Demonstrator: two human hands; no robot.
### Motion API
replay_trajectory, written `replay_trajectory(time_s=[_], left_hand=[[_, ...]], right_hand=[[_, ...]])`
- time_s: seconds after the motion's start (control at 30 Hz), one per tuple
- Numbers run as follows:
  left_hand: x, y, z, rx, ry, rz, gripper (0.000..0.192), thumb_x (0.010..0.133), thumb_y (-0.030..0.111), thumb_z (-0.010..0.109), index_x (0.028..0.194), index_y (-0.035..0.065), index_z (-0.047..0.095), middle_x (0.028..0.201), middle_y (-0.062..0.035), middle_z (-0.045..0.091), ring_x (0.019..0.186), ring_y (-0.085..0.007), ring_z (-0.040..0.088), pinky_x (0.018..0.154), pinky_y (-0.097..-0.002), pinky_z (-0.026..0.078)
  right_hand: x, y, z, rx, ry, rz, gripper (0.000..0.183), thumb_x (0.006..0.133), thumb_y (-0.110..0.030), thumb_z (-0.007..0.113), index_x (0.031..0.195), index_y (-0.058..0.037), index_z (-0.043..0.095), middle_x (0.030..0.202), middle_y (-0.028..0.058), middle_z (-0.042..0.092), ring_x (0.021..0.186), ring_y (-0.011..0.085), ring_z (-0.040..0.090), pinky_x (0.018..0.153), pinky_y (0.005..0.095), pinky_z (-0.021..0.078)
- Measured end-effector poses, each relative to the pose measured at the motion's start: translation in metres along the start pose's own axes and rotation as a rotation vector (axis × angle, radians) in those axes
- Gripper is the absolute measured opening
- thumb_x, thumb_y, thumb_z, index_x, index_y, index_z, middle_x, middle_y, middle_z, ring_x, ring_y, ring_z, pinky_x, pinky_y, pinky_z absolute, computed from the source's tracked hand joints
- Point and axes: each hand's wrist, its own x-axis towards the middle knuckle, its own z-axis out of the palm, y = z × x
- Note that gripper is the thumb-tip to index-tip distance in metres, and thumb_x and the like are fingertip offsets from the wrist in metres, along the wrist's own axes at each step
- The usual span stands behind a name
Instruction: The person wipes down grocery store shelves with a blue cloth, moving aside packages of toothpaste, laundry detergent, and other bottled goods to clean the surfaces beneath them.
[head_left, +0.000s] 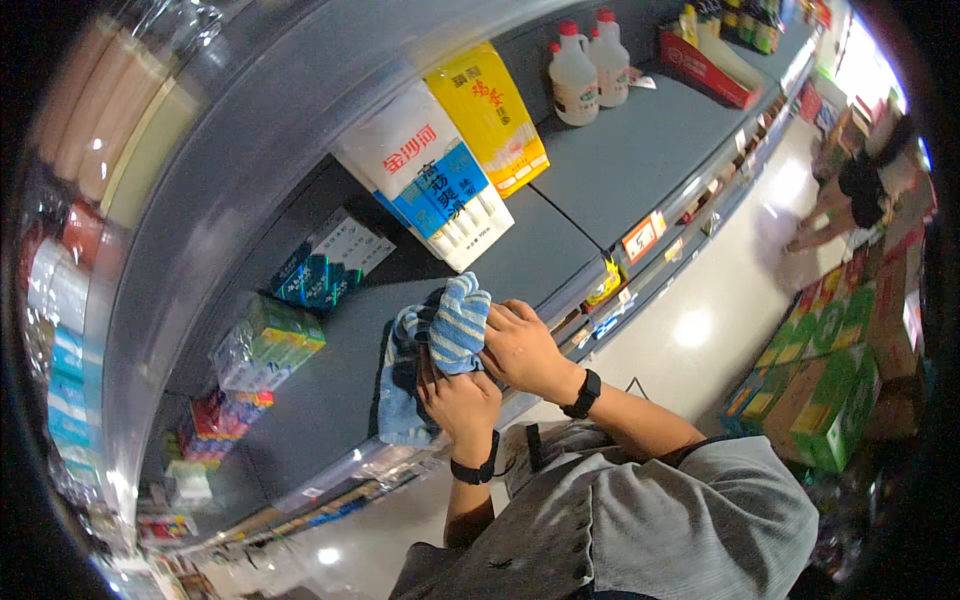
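A blue and white striped cloth (459, 322) is bunched up between my hands over the grey metal shelf (352, 367), one part of it hanging down at the left. My left hand (459, 401) grips its lower part, fingertips hidden in the folds. From the right, my right hand (525, 349) holds the striped bunch. Just beyond the cloth stand a white and blue pack of dried noodles (442, 180) and a yellow pack (491, 120), side by side. Both wrists wear black bands.
Dark boxed goods (326, 262) and green-yellow packs (270, 341) stand left on the shelf. White jugs with red caps (576, 79) and a red tray (705, 67) are farther right. A price tag (643, 236) lines the shelf edge. Green cartons (817, 405) are stacked across the aisle, near a person (847, 195).
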Motion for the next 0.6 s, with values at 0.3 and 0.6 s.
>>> replay_trajectory(time_s=[0.3, 0.6], left_hand=[[0.003, 0.006, 0.014, 0.004, 0.156, -0.071, 0.049, 0.078, 0.018, 0.056, 0.115, -0.0104, 0.068, 0.128, -0.0297, 0.068, 0.114, -0.048, 0.064, 0.102, -0.0546, 0.047], [0.003, 0.013, 0.014, 0.026, 0.212, -0.101, 0.054, 0.073, 0.019, 0.057, 0.117, -0.0109, 0.067, 0.126, -0.0303, 0.069, 0.11, -0.0481, 0.066, 0.1, -0.054, 0.049]], right_hand=[[0.063, 0.052, -0.084, 0.366, 0.021, 0.101, 0.041, 0.088, -0.017, 0.075, 0.123, 0.0018, 0.064, 0.114, 0.0261, 0.068, 0.1, 0.042, 0.068, 0.089, 0.0469, 0.0562], [0.184, 0.13, -0.071, 0.032, 0.087, 0.008, 0.105, 0.074, -0.033, 0.095, 0.155, 0.0021, 0.04, 0.151, 0.0276, 0.05, 0.146, 0.0434, 0.042, 0.122, 0.0473, 0.0341]])
